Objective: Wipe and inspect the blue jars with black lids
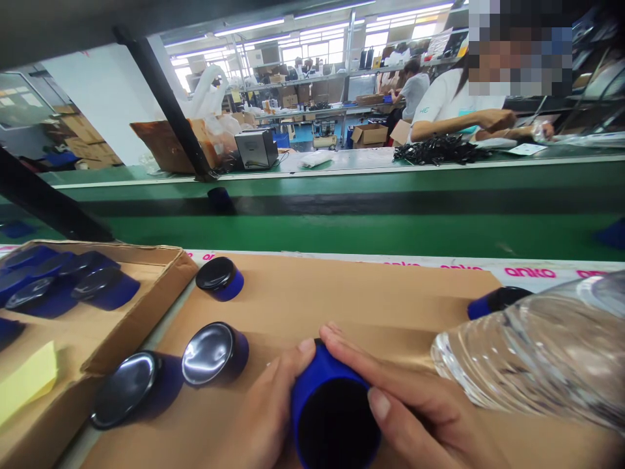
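Note:
Both hands grip one blue cylindrical piece with a dark round end (336, 423) low in the centre of the view. My left hand (266, 404) is closed against its left side, with most of its fingers hidden. From the right, my right hand (415, 404) presses its thumb and fingers along the side and top. Left of my hands, several similar blue pieces with shiny black tops rest on the brown cardboard sheet (303, 286): a far one (219, 279), a middle one (215, 355) and a near one (129, 391).
A cardboard tray (161, 286) at left holds several blue pieces and a yellow paper (29, 384). A large clear plastic bottle (532, 345) lies at right, near another blue piece (493, 301). Beyond runs a green conveyor belt (342, 228); a co-worker (444, 107) sits across it.

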A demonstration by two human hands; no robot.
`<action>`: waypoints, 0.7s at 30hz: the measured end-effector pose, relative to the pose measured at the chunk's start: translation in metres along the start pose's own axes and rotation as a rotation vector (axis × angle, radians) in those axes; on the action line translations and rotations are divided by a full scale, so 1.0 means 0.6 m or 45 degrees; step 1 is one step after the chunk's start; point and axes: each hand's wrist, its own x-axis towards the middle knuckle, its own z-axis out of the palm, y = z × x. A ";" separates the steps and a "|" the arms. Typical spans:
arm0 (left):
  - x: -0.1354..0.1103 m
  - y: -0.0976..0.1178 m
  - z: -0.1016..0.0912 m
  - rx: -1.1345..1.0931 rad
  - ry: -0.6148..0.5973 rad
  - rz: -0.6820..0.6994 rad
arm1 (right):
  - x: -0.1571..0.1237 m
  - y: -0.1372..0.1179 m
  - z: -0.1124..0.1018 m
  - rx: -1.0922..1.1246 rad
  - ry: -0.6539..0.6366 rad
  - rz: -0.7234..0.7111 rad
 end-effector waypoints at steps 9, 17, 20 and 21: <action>-0.001 -0.001 0.000 -0.149 -0.061 -0.002 | 0.002 0.000 -0.003 -0.068 -0.058 -0.050; -0.001 -0.002 -0.003 -0.053 0.026 0.035 | 0.001 0.004 -0.007 -0.107 -0.100 -0.157; 0.001 -0.004 -0.006 -0.082 -0.045 0.025 | 0.001 0.005 -0.005 -0.084 -0.098 -0.163; 0.002 -0.005 -0.008 -0.100 -0.073 0.017 | 0.001 0.005 -0.003 -0.079 -0.085 -0.157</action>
